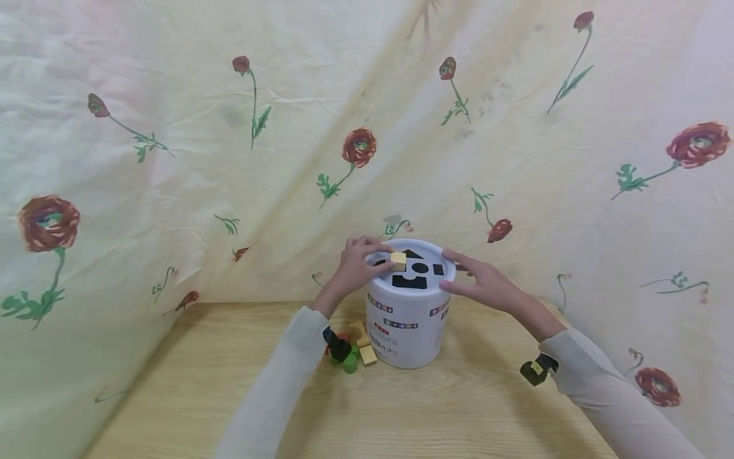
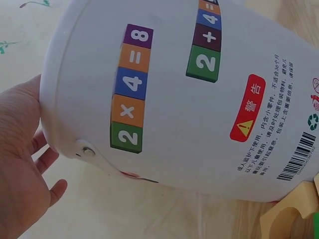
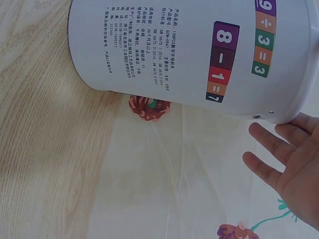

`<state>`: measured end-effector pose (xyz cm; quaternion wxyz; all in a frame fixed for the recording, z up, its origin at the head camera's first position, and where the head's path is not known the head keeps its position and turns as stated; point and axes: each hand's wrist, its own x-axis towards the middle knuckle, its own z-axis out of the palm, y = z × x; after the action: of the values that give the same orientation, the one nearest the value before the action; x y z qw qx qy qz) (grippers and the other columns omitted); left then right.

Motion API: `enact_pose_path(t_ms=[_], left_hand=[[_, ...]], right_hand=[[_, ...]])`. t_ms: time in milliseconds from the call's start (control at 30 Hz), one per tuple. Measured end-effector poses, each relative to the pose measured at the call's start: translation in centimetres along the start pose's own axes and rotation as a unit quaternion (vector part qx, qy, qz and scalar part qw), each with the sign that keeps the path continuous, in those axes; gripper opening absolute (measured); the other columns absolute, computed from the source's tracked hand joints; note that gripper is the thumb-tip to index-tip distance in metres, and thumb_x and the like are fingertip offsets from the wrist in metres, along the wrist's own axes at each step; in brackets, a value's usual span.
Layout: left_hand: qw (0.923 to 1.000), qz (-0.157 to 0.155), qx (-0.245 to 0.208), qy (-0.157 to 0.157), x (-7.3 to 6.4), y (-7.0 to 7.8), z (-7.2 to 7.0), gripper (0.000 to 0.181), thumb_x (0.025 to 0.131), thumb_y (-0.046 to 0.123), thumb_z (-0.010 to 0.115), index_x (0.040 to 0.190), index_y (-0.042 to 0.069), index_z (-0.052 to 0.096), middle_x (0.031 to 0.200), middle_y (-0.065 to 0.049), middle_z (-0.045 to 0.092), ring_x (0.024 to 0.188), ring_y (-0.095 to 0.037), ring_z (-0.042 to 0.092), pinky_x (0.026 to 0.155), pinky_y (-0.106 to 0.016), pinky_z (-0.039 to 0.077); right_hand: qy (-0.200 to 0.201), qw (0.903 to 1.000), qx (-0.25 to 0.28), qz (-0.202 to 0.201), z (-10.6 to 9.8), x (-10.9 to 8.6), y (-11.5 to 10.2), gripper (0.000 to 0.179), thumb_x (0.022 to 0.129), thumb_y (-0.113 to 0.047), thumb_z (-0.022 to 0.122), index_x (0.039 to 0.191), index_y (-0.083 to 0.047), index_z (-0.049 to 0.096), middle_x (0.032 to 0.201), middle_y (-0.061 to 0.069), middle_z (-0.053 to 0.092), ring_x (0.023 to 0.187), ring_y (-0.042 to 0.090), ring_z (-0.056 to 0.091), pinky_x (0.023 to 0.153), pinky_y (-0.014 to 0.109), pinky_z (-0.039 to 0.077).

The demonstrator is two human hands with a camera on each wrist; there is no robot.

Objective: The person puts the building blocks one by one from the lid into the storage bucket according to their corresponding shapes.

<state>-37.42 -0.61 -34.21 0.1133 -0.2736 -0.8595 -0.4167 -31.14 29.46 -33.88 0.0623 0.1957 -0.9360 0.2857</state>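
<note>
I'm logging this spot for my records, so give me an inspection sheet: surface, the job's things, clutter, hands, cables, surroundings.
Surface: wood-grain table
Job's things: white bucket upright, its top cut with shaped holes; yellow block at the top
Clutter: loose blocks beside the bucket, partly hidden by the left wrist
Hands: left hand pinches the yellow block; right hand touches the bucket's rim
Cables: nothing seen
Surroundings: flowered cloth behind the table

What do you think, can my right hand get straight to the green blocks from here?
Probably not: the white bucket stands between your right hand, at its right rim, and the green blocks lying to its left.
</note>
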Motion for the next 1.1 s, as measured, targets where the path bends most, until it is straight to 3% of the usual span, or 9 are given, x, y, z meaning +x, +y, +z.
enact_pose_path(t_ms=[467,767,1100], left_hand=[[0.9988,-0.025,-0.042,0.007,-0.4,-0.1,-0.1,0.041,0.088,0.033,0.080,0.125,0.020,0.071,0.135,-0.006,0.060,0.130,-0.029,0.041,0.107,-0.056,0.039],[0.9970,-0.004,-0.076,0.016,-1.0,-0.2,-0.7,0.043,0.088,0.032,0.079,0.127,0.016,0.069,0.133,-0.006,0.061,0.129,-0.028,0.046,0.107,-0.057,0.043],[0.9957,0.007,-0.084,0.039,-2.6,-1.2,-2.3,0.045,0.085,0.031,0.082,0.125,0.012,0.071,0.130,-0.006,0.064,0.125,-0.028,0.046,0.104,-0.063,0.043]], right_hand=[[-0.004,1.0000,0.008,-0.002,0.0,-0.2,-0.1,0.080,0.095,-0.048,0.068,0.160,-0.015,0.033,0.159,0.018,0.043,0.140,0.044,0.048,0.106,0.070,0.039],[-0.001,1.0000,0.002,-0.002,0.0,0.2,0.1,0.083,0.094,-0.051,0.068,0.160,-0.015,0.033,0.159,0.017,0.043,0.139,0.043,0.049,0.107,0.067,0.040],[-0.001,1.0000,0.005,-0.004,0.0,0.1,0.0,0.081,0.094,-0.048,0.068,0.160,-0.015,0.034,0.161,0.017,0.041,0.139,0.043,0.049,0.108,0.066,0.040]])
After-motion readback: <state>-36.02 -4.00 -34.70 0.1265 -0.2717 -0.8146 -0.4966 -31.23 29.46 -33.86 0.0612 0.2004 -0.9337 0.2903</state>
